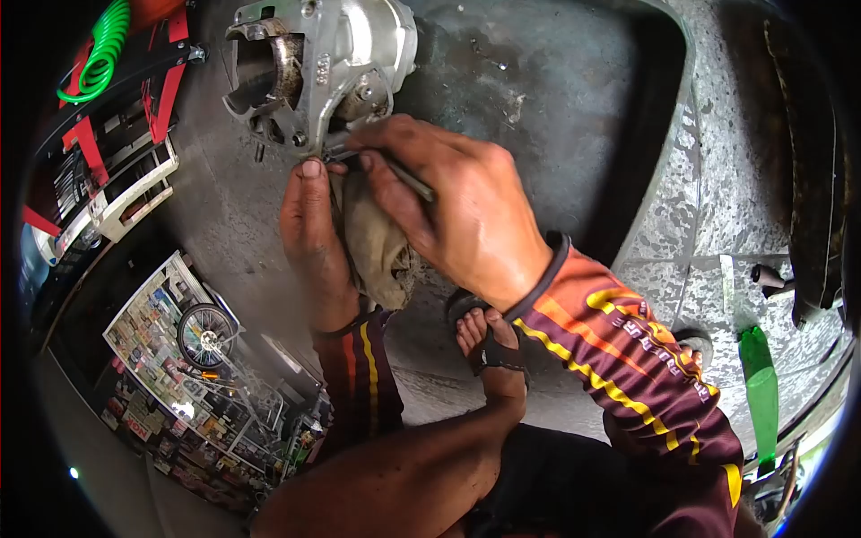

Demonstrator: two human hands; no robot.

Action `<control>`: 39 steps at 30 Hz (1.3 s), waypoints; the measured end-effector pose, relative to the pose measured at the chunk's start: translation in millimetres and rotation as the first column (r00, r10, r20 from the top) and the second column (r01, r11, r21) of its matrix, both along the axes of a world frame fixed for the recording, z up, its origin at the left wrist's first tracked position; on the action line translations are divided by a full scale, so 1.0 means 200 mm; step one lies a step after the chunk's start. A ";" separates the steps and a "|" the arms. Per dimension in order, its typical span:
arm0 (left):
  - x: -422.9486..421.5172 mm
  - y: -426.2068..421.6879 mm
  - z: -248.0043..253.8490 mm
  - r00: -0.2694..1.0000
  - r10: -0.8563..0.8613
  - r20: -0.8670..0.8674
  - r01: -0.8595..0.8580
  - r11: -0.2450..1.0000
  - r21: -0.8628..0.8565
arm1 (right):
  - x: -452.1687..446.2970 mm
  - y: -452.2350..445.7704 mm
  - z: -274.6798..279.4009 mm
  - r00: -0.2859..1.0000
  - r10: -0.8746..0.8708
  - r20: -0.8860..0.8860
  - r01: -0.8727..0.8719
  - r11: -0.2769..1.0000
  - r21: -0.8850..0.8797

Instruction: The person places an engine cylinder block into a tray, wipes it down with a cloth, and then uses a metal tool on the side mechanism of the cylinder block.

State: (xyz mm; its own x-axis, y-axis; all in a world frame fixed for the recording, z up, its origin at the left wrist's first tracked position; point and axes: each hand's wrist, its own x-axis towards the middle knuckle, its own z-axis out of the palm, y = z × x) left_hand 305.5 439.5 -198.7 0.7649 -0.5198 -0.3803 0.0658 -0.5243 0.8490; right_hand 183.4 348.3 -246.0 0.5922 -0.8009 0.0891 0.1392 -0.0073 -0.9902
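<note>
A grey cast-metal housing (323,81), which looks like an engine case, stands at the top centre with openings in its side. Just below its lower edge, my left hand (316,238) is closed, thumb up, on a dirty beige rag (372,238) that hangs between both hands. My right hand (462,193) pinches a thin rod-like tool (414,182), its back end showing under the palm. The fingertips of both hands meet by the casting's lower corner. What the tool's tip touches is hidden behind the fingers.
A wide dark tray (674,166) lies under the casting's right side. Left are a coiled green hose (100,56), red stands (85,152) and a wheel (206,336). A green strip (759,394) and a dark tube (769,276) lie right, and my sandalled foot (489,341) is below.
</note>
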 end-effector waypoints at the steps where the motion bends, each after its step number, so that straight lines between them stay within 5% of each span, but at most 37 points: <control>1: -0.02 -0.02 0.00 1.000 0.011 -0.011 -0.011 1.000 -0.012 | 0.00 0.02 -0.01 1.000 -0.004 -0.007 0.004 1.000 0.002; 5: -0.01 -0.02 0.01 0.998 0.061 -0.014 -0.062 0.996 -0.058 | -0.02 0.01 0.05 0.998 0.014 -0.054 -0.011 0.998 0.055; 7: 0.04 0.00 -0.02 0.996 -0.046 0.080 0.047 0.999 -0.001 | -0.02 -0.01 0.07 0.993 0.038 -0.109 -0.028 0.995 0.092; 11: 0.02 -0.02 -0.03 1.000 0.023 0.000 -0.023 0.998 -0.064 | 0.02 0.03 0.02 0.996 -0.069 0.053 0.066 0.996 0.058; 17: 0.03 0.00 -0.03 1.000 -0.007 0.007 0.007 0.999 -0.034 | 0.05 0.04 0.04 0.987 -0.152 -0.046 0.159 0.953 0.260; 18: 0.03 -0.01 -0.04 1.000 -0.009 0.005 0.009 0.999 -0.038 | 0.04 0.02 0.07 0.990 -0.139 -0.013 0.133 0.907 0.400; 27: 0.03 -0.01 -0.02 1.000 0.021 -0.021 -0.022 0.999 -0.031 | 0.07 0.05 0.05 0.990 -0.138 -0.032 0.141 0.951 0.275; 39: 0.03 0.00 -0.05 1.000 -0.007 -0.012 0.006 0.997 -0.074 | 0.05 0.04 0.08 0.992 -0.120 -0.051 0.129 0.850 0.510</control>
